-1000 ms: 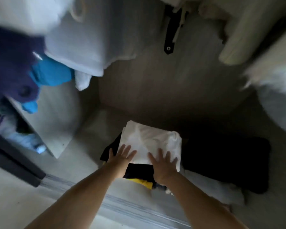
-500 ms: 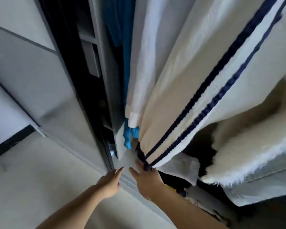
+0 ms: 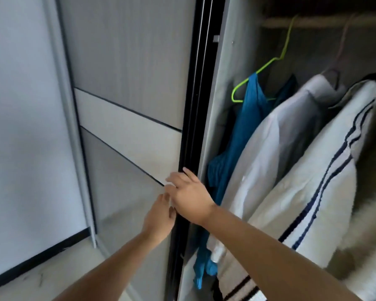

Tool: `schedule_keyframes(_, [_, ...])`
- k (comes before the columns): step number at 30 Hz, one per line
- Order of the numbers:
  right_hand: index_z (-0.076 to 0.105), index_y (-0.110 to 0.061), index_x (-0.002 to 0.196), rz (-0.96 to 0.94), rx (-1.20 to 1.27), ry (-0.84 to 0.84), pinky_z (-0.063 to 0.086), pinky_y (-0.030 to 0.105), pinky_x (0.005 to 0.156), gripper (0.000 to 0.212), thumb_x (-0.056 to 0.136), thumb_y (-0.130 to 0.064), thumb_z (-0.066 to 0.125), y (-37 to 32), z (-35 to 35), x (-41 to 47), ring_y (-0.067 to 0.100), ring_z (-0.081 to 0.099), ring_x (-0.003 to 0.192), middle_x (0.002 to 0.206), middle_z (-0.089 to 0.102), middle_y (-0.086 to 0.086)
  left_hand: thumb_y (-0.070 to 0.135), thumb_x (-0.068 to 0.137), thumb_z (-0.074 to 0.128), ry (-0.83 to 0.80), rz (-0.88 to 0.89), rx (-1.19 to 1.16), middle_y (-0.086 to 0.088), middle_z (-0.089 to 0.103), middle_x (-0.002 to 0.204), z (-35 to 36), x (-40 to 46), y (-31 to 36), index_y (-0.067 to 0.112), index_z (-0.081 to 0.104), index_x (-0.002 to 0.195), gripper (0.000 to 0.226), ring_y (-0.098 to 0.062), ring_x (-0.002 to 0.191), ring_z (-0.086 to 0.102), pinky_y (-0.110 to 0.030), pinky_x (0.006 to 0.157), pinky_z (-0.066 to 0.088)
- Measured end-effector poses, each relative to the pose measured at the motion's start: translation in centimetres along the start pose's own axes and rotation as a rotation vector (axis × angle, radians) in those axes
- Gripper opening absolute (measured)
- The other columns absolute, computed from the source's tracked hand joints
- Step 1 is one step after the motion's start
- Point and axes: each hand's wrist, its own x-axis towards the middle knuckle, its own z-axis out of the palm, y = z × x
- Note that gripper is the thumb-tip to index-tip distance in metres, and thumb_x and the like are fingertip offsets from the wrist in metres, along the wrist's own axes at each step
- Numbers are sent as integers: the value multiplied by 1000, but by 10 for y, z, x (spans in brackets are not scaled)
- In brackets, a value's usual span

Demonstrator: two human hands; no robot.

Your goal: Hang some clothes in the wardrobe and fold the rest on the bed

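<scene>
While at the door: both hands meet at the dark edge of the sliding door (image 3: 126, 118), wardrobe (image 3: 224, 88) open on the right
Step in hand: likely sliding that door shut over the hung clothes
Doing it well: push flat and even along the track, keep fingers off the closing edge, check no fabric strays into the gap
Left hand (image 3: 161, 216): fingers straight and relaxed, tips at the door edge, gripping nothing
Right hand (image 3: 189, 192): crossed above the left, fingers spread and resting against the door edge, holding nothing
Arms: both reaching forward and up, right forearm passing in front of the clothes
Clothes: blue garment (image 3: 245, 127) on a green hanger (image 3: 267, 66), white shirt (image 3: 276, 148) and striped white garment (image 3: 326, 183) hanging beside it
</scene>
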Motion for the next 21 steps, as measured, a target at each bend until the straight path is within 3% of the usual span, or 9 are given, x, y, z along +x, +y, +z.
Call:
schedule_keyframes(2, [55,-8,128,-35,-212,-91,-1,56,117,38,91,-10,53,20,-30,29,29,25,143,144,42,15,9,92,49,82,48,-71,-5,53,116,-15,17,26,13,48,124,32,-17,97,55,-27,76,44])
schedule_keyframes(4, [45,-10,136,-4,-407,-209,-15,60,112,40,96,-16,45,39,-58,50,28,10,146,151,30,15,9,92,46,91,50,-147,0,47,127,-28,29,47,20,39,137,47,-13,104,53,-24,83,43])
schedule_keyframes(6, [45,-13,136,5,-523,-298,-18,64,107,39,97,-19,43,51,-70,58,24,9,147,151,30,11,9,93,45,35,49,-179,2,36,138,-31,34,57,23,24,149,61,-14,119,48,-24,95,42])
schedule_keyframes(8, [45,-15,137,-24,-562,-351,-21,65,104,40,98,-21,42,53,-74,58,23,8,147,151,29,9,8,92,46,-4,64,-183,2,30,141,-31,37,61,23,17,151,67,-13,124,44,-19,95,37])
schedule_keyframes(13, [50,-11,132,-48,-628,-372,-23,64,101,37,97,-23,44,49,-66,64,26,14,143,144,34,10,-4,85,43,-40,-19,-301,-4,38,133,-39,57,60,20,29,143,64,-10,117,44,2,81,29])
schedule_keyframes(18, [61,-17,121,-47,-625,-442,-19,62,110,31,96,-30,50,45,-75,77,25,25,136,136,43,9,-4,89,38,-94,-170,-415,0,33,143,-42,61,62,18,25,147,63,-5,121,35,-9,84,35])
schedule_keyframes(20, [61,-16,122,-40,-625,-465,-15,58,113,32,97,-30,48,44,-81,75,27,26,136,137,43,10,-6,88,37,-112,-179,-411,-3,37,141,-44,57,67,16,28,146,62,-10,123,39,-14,88,38])
schedule_keyframes(21, [60,-16,123,-38,-633,-469,-14,57,114,31,97,-28,48,44,-83,73,28,26,137,138,43,10,-8,87,35,-127,-170,-392,-3,41,136,-47,55,71,15,31,144,61,-9,116,44,-9,81,39])
